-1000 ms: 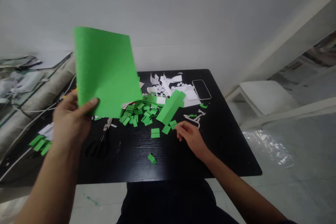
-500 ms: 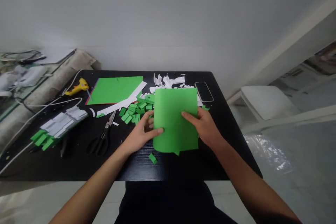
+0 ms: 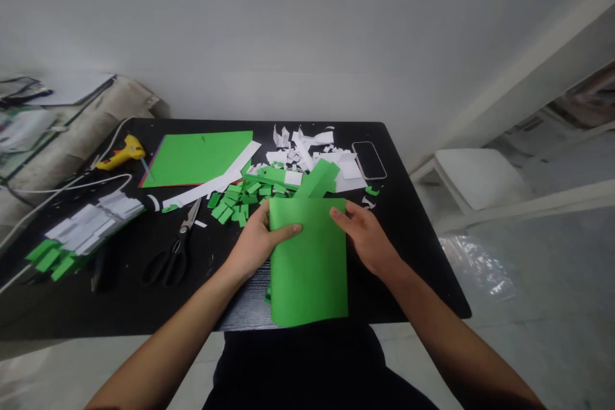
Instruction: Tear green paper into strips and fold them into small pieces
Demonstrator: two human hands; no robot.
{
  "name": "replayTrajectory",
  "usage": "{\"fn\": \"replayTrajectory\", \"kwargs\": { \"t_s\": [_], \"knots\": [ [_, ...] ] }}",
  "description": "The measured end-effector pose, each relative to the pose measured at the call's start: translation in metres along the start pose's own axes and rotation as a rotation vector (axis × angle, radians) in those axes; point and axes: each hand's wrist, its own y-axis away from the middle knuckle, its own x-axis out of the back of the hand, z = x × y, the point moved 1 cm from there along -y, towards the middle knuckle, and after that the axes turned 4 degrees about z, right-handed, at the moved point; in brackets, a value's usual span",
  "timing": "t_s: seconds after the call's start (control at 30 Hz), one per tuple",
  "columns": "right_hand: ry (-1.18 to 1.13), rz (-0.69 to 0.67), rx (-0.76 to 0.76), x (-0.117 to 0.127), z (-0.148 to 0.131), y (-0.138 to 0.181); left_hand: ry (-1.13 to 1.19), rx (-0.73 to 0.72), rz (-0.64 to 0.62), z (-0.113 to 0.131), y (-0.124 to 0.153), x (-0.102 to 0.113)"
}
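Observation:
Between my two hands is a sheet of green paper [image 3: 309, 269], bent over at its left side and held near the table's front edge. My left hand [image 3: 262, 237] grips its left edge, thumb on the front face and fingers behind. My right hand [image 3: 362, 230] pinches the upper right edge the same way, its thumb near the top corner. Just beyond the sheet lie small folded green paper pieces [image 3: 235, 202] and longer green strips [image 3: 319, 178]. A small green piece [image 3: 268, 293] peeks out at the sheet's left edge.
Black-handled scissors [image 3: 175, 253], a bundle of white and green paper strips [image 3: 91, 224] and a yellow glue gun [image 3: 122, 152] lie on the left. Behind are green sheets [image 3: 202, 157], a long white strip [image 3: 216, 180] and white scraps [image 3: 307, 144]. A phone [image 3: 369, 161] rests at the right.
Both hands have drawn the green sheet down toward the table's front edge, uncovering green strips and white scraps behind it. The camera view has shifted slightly.

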Motion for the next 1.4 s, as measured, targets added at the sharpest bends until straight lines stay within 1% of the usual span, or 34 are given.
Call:
{"fn": "replayTrajectory", "kwargs": {
  "t_s": [0.1, 0.3, 0.4, 0.53, 0.6, 0.77, 1.0, 1.27, 1.4],
  "knots": [
    [0.019, 0.049, -0.008, 0.002, 0.005, -0.001, 0.042, 0.036, -0.005, -0.003, 0.004, -0.001],
    [-0.002, 0.06, 0.037, 0.003, 0.004, 0.002, 0.082, 0.049, -0.025, -0.006, 0.012, 0.001],
    [0.044, 0.07, 0.083, 0.004, -0.001, 0.004, 0.079, 0.052, -0.018, -0.007, 0.015, 0.001],
    [0.149, 0.112, 0.181, 0.004, -0.005, 0.005, 0.058, 0.06, 0.008, -0.01, 0.017, 0.004],
    [0.164, 0.12, 0.2, 0.003, -0.005, 0.006, 0.04, 0.049, 0.025, -0.012, 0.019, 0.006],
    [0.186, 0.11, 0.214, 0.003, -0.006, 0.009, -0.046, -0.016, 0.07, -0.016, 0.023, 0.011],
    [0.197, 0.094, 0.232, 0.001, -0.009, 0.012, -0.096, -0.065, 0.094, -0.009, 0.031, 0.011],
    [0.212, 0.088, 0.232, -0.001, -0.012, 0.016, -0.106, -0.08, 0.106, -0.008, 0.036, 0.011],
    [0.231, 0.11, 0.222, -0.001, -0.012, 0.016, -0.112, -0.073, 0.103, -0.006, 0.039, 0.01]
  ]
}}
